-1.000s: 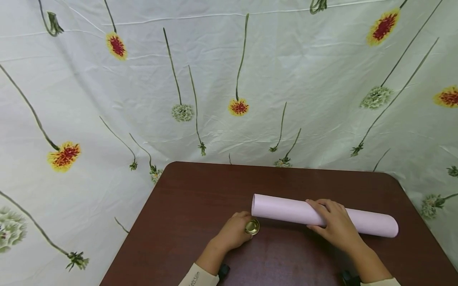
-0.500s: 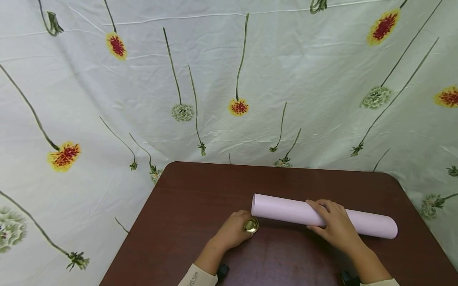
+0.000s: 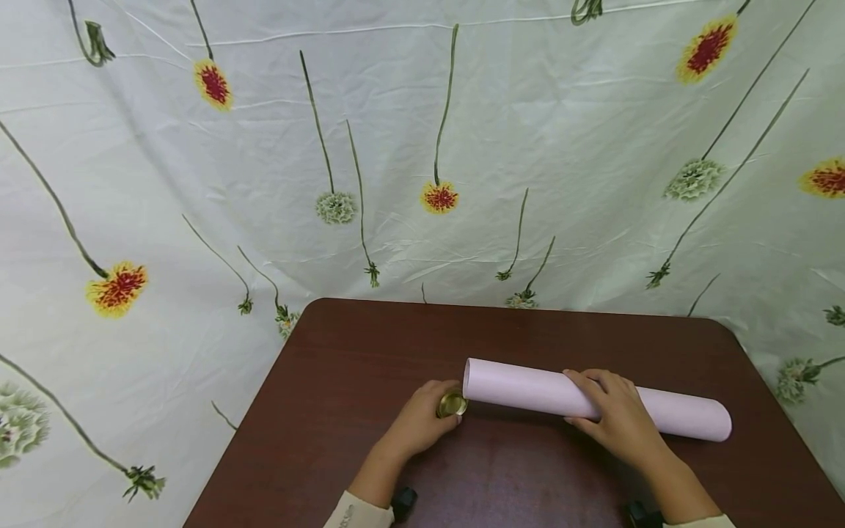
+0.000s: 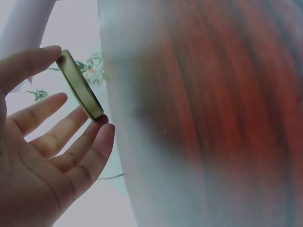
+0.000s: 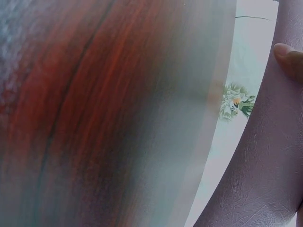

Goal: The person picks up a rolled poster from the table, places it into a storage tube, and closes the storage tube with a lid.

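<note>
Right of centre on the table [image 3: 343,352], here's the tube [image 3: 521,386] running left to right, right end nearer, right hand [image 3: 620,418] wrapped over it near its middle, left hand [image 3: 417,421] pinching the gold disc [image 3: 452,405] just beside its open left end.

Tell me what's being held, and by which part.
Left grip: a shiny, round, gold-coloured object, by its edge. Right grip: a pale pink cylindrical tube, near its middle.

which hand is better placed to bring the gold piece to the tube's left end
Probably the left hand: it pinches the gold piece close to the left end of the pink tube. The right hand grips farther along, so seems suited to steadying.
</note>
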Motion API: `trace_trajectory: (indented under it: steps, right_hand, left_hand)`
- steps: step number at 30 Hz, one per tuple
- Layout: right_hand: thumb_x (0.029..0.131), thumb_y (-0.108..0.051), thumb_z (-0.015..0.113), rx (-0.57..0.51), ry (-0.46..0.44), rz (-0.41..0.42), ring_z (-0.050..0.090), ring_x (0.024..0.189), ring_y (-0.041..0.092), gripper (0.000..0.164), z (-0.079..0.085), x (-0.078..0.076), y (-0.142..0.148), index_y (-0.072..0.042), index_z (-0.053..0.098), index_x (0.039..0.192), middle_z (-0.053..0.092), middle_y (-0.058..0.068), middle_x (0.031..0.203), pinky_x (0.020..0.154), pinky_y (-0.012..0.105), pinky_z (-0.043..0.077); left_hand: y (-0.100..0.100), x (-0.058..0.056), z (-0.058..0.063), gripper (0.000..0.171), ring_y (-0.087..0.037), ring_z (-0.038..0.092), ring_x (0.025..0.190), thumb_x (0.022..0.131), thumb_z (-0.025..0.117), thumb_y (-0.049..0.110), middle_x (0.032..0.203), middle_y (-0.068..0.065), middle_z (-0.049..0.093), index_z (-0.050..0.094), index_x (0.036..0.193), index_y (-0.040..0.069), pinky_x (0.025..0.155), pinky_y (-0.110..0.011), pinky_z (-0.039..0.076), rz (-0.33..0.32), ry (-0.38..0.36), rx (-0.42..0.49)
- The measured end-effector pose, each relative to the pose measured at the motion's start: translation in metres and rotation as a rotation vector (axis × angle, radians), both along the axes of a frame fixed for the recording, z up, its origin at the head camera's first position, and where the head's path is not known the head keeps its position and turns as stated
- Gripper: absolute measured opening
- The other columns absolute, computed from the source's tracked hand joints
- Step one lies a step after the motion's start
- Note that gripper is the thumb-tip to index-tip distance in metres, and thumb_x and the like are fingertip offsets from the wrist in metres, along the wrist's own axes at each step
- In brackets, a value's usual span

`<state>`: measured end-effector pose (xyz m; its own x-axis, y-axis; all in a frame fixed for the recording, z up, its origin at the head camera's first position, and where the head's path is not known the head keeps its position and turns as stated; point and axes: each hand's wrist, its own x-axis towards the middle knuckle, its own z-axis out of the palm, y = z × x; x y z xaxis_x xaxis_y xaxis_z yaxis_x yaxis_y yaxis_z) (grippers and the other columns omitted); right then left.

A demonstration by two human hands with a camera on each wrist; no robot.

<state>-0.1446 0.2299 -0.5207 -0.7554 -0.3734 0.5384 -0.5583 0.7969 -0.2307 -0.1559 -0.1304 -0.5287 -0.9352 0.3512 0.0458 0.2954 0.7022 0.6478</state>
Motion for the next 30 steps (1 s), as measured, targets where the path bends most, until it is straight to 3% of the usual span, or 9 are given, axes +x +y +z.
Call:
trace_trajectory:
  steps: [11,17,30]
  right_hand:
    - [0.064,-0.028,0.094,-0.006,0.001,0.004,0.060,0.108,0.035,0.087,-0.001,0.000,-0.001,-0.021,0.057,0.142,0.062,0.008,0.115,0.090,0.055,0.041]
    - [0.064,-0.028,0.094,-0.013,-0.001,0.003,0.061,0.108,0.035,0.085,-0.001,0.000,-0.002,-0.019,0.058,0.141,0.063,0.008,0.114,0.089,0.054,0.041]
    - [0.064,-0.029,0.094,-0.020,0.005,0.003,0.061,0.107,0.035,0.083,-0.001,-0.001,-0.006,-0.017,0.060,0.139,0.063,0.007,0.113,0.088,0.054,0.041]
  left_hand:
    - [-0.007,-0.002,0.006,0.054,-0.023,0.062,0.112,0.094,0.070,0.029,0.132,-0.010,0.060,0.056,0.142,0.009,0.090,-0.039,0.051,0.072,0.008,0.131]
    - [-0.007,-0.001,0.011,0.051,-0.021,0.061,0.103,0.098,0.064,0.036,0.131,-0.007,0.060,0.055,0.144,0.015,0.084,-0.034,0.052,0.128,-0.027,0.187]
    - [-0.005,-0.001,0.016,0.047,-0.019,0.062,0.109,0.102,0.057,0.040,0.129,-0.009,0.061,0.055,0.143,0.018,0.085,-0.032,0.054,0.178,-0.014,0.261]
